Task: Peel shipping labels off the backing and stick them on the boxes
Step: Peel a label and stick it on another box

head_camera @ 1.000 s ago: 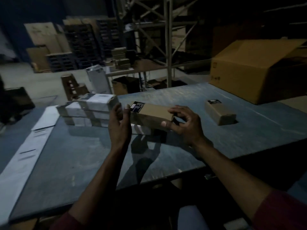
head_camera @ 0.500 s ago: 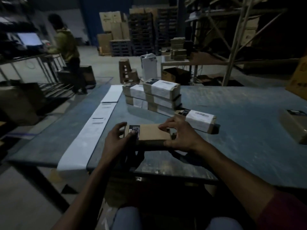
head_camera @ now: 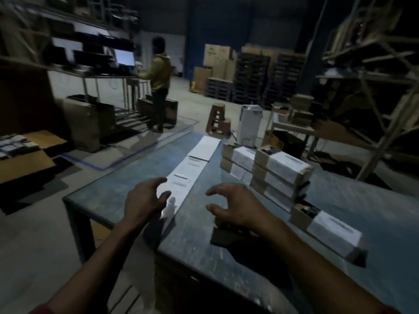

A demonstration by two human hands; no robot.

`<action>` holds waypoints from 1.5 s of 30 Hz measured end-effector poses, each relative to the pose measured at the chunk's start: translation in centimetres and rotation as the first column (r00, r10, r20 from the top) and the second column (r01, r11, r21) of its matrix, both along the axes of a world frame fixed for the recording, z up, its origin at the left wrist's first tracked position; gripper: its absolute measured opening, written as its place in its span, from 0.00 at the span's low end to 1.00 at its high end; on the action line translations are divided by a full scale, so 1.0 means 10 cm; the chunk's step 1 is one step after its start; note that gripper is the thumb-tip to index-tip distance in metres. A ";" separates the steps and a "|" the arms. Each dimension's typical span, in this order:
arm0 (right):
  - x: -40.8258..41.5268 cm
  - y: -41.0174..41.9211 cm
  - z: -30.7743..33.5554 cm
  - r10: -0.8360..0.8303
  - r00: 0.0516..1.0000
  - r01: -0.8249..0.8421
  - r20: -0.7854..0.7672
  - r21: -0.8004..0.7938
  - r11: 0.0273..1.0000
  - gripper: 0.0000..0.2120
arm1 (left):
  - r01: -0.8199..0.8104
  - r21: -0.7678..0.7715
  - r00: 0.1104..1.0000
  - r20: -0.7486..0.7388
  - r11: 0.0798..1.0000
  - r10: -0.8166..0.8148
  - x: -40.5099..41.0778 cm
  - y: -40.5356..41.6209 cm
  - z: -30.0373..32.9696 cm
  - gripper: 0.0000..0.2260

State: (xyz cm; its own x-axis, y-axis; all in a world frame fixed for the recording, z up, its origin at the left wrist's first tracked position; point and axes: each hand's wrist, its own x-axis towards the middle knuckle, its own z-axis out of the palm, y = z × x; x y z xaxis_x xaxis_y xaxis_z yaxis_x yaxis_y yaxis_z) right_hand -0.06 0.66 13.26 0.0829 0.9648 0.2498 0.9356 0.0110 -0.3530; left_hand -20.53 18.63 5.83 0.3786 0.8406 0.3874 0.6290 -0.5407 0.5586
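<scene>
White label strip on its long paper backing [head_camera: 189,175] runs toward twelve o'clock along the grey-blue table [head_camera: 127,189]. Left hand [head_camera: 145,200] hovers over its near end, fingers loosely curled, holding nothing; right hand [head_camera: 231,207] likewise hangs empty above a plain brown cardboard box [head_camera: 223,234], apparently unlabelled. At one o'clock, stacked labelled boxes [head_camera: 281,173] look finished; another labelled box [head_camera: 328,227] lies at three.

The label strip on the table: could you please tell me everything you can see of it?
The label strip is a long, narrow band of white paper lying flat on the table, running from the near left edge away toward the far side. Faint dark print marks its labels, too blurred to read. Its far end looks wider, like a separate sheet. The left hand hovers over its near end; contact cannot be told. Its near tip hangs over the table edge.
</scene>
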 end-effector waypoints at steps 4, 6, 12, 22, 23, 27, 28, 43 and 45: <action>-0.26 0.74 -0.07 0.011 0.996 0.002 0.093 -0.140 0.990 0.21 | -0.023 -0.119 0.915 -0.404 0.993 -0.028 -0.22 0.22 -0.17 0.40; -0.37 0.98 -0.12 0.020 0.993 0.005 0.120 -0.203 0.979 0.22 | -0.011 -0.162 0.911 -0.408 0.987 -0.057 -0.34 0.17 -0.18 0.42; -0.62 1.14 -0.32 0.068 0.987 -0.035 0.148 -0.219 0.975 0.23 | 0.040 -0.235 0.912 -0.389 0.971 -0.132 -0.68 -0.09 -0.14 0.52; -0.77 0.91 -0.38 0.156 0.974 -0.117 0.162 -0.228 0.967 0.19 | 0.099 -0.252 0.974 -0.176 0.963 -0.146 -0.74 -0.09 -0.13 0.40; -0.78 0.90 -0.39 0.155 0.975 -0.117 0.159 -0.226 0.967 0.20 | 0.117 -0.264 0.969 -0.181 0.957 -0.168 -0.73 -0.09 -0.15 0.42; -0.82 0.87 -0.35 0.175 0.972 -0.136 0.155 -0.232 0.963 0.19 | 0.162 -0.277 0.955 -0.200 0.947 -0.221 -0.76 -0.13 -0.22 0.49; -0.84 0.87 -0.33 0.183 0.967 -0.137 0.177 -0.245 0.960 0.19 | 0.167 -0.275 0.957 -0.187 0.947 -0.223 -0.77 -0.13 -0.23 0.49; -0.91 0.81 -0.32 0.183 0.952 -0.155 0.246 -0.128 0.980 0.19 | 0.183 0.013 0.954 0.238 0.983 -0.181 -0.80 -0.13 -0.40 0.31; -0.90 0.81 -0.31 0.179 0.961 -0.160 0.210 -0.105 0.981 0.20 | 0.156 0.058 0.960 0.224 0.986 -0.165 -0.77 -0.15 -0.36 0.31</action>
